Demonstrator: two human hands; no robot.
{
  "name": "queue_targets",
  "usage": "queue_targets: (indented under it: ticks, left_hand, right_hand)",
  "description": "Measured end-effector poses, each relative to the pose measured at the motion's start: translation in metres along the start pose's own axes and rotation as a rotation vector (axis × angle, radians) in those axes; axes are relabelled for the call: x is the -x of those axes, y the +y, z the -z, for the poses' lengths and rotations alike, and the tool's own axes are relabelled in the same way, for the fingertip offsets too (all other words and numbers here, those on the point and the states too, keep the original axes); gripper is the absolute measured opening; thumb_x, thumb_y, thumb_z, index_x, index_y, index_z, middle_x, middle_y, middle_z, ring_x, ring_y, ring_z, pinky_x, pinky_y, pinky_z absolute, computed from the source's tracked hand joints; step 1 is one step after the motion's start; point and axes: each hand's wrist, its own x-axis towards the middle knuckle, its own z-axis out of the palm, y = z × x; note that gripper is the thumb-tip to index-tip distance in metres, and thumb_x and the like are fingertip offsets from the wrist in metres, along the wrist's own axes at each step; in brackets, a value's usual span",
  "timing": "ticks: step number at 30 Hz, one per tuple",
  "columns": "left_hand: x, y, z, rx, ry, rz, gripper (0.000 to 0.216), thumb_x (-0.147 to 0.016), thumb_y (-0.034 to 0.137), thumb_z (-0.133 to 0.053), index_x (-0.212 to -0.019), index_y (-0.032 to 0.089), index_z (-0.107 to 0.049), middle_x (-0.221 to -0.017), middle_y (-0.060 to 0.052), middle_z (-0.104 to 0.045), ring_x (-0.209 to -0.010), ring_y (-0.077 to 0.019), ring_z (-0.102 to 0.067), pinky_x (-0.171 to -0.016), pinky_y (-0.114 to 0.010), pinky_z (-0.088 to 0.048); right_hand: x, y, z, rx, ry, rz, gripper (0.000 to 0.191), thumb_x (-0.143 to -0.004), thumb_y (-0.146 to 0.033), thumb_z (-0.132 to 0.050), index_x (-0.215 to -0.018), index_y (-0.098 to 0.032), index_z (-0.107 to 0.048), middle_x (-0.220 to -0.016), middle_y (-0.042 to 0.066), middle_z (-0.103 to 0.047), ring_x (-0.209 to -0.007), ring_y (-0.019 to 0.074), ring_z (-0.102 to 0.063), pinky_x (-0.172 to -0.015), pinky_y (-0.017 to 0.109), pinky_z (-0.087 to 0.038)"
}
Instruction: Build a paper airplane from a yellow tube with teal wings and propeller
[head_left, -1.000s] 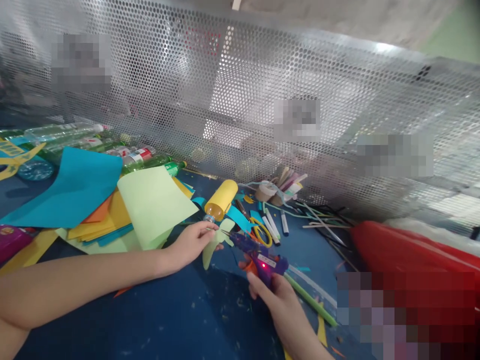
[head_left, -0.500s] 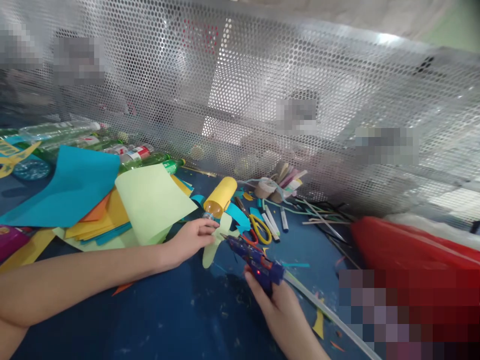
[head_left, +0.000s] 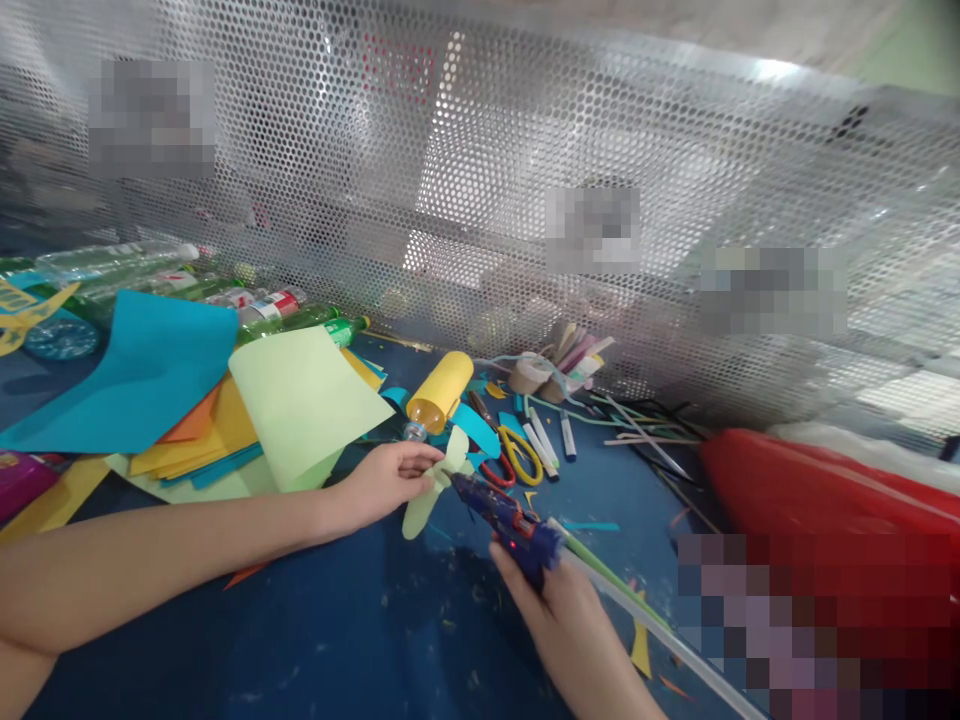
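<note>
My right hand (head_left: pixel 559 605) is wrapped round a dark blue hot glue gun (head_left: pixel 510 525) with a red light and a long clear glue stick out of its back. The gun's nozzle points left, at the middle of a pale green paper propeller (head_left: pixel 421 510). Pinched in the fingers of my left hand (head_left: pixel 394 475) is that propeller, held a little above the blue table. Just behind lies a plastic bottle (head_left: pixel 441 390) wrapped in yellow paper, its neck towards me and blue paper strips at its sides. Contact between nozzle and paper is too small to make out.
Scissors (head_left: pixel 523 455) and several markers (head_left: pixel 541 442) lie right of the bottle. Coloured paper sheets (head_left: pixel 307 400) are piled left, with plastic bottles (head_left: pixel 135 265) behind. A perforated metal screen (head_left: pixel 480 170) stands across the back; a red bag (head_left: pixel 825 490) is at right.
The glue gun's nozzle has come closer to the propeller's centre. The propeller has turned slightly in my left fingers, and the gun has tilted a little.
</note>
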Motion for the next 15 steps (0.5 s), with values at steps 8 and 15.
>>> queue_targets:
  ticks: [8,15]
  left_hand:
    - [0.000,-0.003,0.000,0.006,-0.028,0.017,0.034,-0.072,0.011,-0.062,-0.106,0.012,-0.063,-0.105,-0.010,-0.069,-0.098,-0.0214,-0.064,-0.092,-0.037,-0.048]
    - [0.000,-0.006,0.000,0.008,-0.058,-0.012,0.032,-0.071,0.012,-0.062,-0.103,0.014,-0.064,-0.102,-0.008,-0.070,-0.097,-0.0208,-0.065,-0.091,-0.037,-0.048]
  right_hand:
    - [0.002,0.008,-0.004,0.073,0.023,0.010,0.054,-0.084,-0.054,-0.040,-0.106,-0.010,-0.063,-0.104,0.019,-0.068,-0.106,0.0354,-0.061,-0.090,0.047,-0.048]
    - [0.005,0.012,0.000,0.095,0.023,0.045,0.031,-0.083,-0.044,-0.050,-0.096,-0.022,-0.068,-0.093,0.011,-0.072,-0.098,0.0309,-0.066,-0.083,0.039,-0.052]
